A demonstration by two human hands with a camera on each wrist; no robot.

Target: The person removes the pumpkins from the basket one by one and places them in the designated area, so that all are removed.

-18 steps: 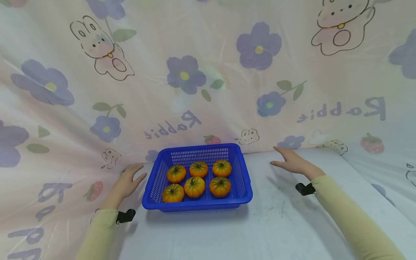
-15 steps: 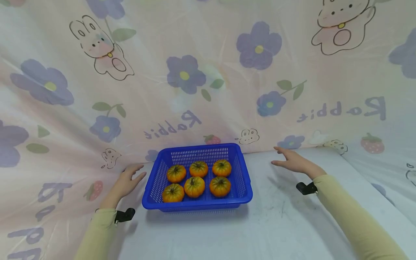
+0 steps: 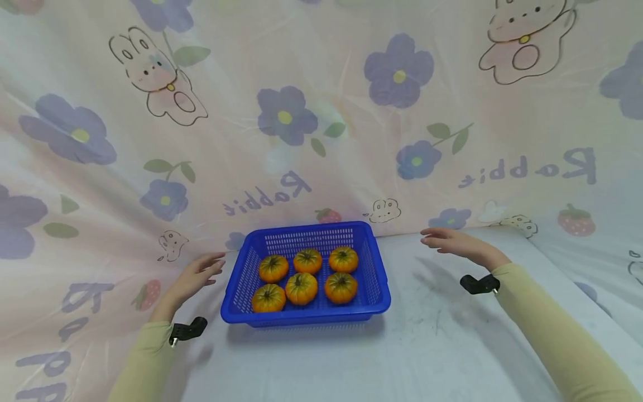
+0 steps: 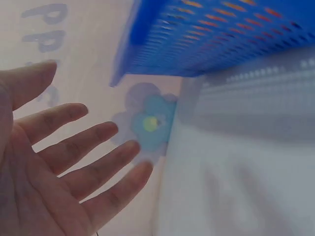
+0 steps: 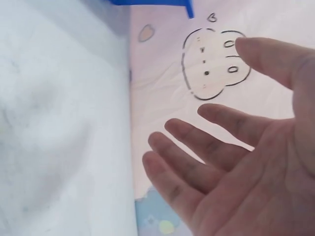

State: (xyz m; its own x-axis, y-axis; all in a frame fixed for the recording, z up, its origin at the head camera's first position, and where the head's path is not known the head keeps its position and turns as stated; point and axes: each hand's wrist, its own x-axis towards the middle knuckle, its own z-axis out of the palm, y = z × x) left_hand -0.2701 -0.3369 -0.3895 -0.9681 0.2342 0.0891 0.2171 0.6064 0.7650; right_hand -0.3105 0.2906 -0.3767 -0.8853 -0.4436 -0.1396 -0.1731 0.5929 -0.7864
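Note:
A blue perforated basket [image 3: 306,319] stands on the white table, holding several small orange pumpkins [image 3: 301,288] in two rows. Just left of the basket, my left hand [image 3: 193,282] is raised with fingers spread, touching nothing. My right hand [image 3: 464,247] hovers farther off to the right of it, also empty, palm turned inward. In the left wrist view the fingers of my left hand [image 4: 74,162] are spread beside the basket's side wall [image 4: 197,44]. The right wrist view has my right hand [image 5: 231,162] with relaxed fingers and a corner of the basket [image 5: 152,2] at the top.
The white table [image 3: 321,368] extends in front of the basket and to its right. Behind and to the left hangs a pale cloth [image 3: 331,167] printed with flowers and rabbits. A black wrist device [image 3: 188,330] is on the left arm, another [image 3: 479,284] on the right.
Both hands have turned at the wrist, their thumbs now less spread away from the fingers in the head view. The basket and the pumpkins stand as before.

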